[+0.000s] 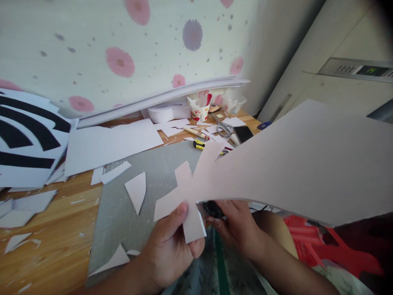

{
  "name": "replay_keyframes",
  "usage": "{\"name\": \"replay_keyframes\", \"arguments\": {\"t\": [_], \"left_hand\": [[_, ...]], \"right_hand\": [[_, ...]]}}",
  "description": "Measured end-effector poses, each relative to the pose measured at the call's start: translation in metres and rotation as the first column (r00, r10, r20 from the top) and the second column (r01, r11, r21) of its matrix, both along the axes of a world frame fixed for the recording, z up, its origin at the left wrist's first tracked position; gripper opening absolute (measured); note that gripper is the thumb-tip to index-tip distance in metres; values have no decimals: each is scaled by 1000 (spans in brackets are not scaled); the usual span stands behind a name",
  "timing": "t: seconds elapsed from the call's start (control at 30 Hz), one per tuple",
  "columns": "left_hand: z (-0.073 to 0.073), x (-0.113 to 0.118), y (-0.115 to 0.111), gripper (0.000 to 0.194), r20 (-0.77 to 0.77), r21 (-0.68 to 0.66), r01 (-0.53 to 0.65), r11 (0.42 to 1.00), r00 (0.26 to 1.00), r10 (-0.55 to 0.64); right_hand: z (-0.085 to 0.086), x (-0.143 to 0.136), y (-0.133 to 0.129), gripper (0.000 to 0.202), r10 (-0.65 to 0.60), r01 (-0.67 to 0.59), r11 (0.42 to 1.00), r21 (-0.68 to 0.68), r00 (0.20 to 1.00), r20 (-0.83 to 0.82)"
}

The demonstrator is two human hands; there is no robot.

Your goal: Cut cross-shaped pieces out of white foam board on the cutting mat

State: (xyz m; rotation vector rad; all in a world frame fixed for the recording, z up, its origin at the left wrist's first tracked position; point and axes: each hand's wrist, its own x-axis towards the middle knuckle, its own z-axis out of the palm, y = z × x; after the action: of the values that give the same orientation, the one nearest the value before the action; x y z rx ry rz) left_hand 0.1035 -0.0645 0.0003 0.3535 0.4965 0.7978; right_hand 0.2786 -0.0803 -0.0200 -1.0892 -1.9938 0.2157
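A large white board cutout [245,176] spans from the centre to the right edge, with several short arms at its left end. My left hand [172,246] pinches the lowest arm, thumb on top and fingers beneath. Below the board's lower edge, my right hand [236,225] is closed around a small black tool [213,209], its tip partly hidden by the board. Under the cutout's left end lies a grey-green cutting mat [116,221], with a curved white offcut [137,191] on it.
Behind are a yellow utility knife [199,144], scissors [224,129], a black phone [243,134] and a paper cup [199,111]. Black-striped white sheets [30,139] stand at the left. White scraps litter the wooden table [61,241]. Something red [307,235] is at the lower right.
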Motion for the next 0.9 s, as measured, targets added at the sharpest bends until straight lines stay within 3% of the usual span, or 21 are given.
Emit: {"name": "replay_keyframes", "arguments": {"t": [0.13,0.4,0.53,0.7,0.8,0.9], "left_hand": [[1,-1,-1,44,-7,31,53,998,999,-53],[3,2,-5,43,-74,48,-27,998,997,31],[8,3,-7,43,-96,16,-96,995,991,97],[16,6,-8,37,-122,18,-164,986,979,165],[21,6,-8,38,-175,57,-259,964,948,265],[24,-1,-4,41,-260,170,-375,911,875,409]], "right_hand": [[-2,1,0,40,-2,0,1000,24,999,53],[-3,-5,1,43,-238,205,946,250,965,108],[-10,-7,1,45,-260,233,945,229,961,97],[-17,-7,-4,50,-285,286,941,183,958,-36],[-14,-3,-9,51,-236,259,949,182,962,-136],[-11,5,-20,45,-45,65,988,143,989,-142]]}}
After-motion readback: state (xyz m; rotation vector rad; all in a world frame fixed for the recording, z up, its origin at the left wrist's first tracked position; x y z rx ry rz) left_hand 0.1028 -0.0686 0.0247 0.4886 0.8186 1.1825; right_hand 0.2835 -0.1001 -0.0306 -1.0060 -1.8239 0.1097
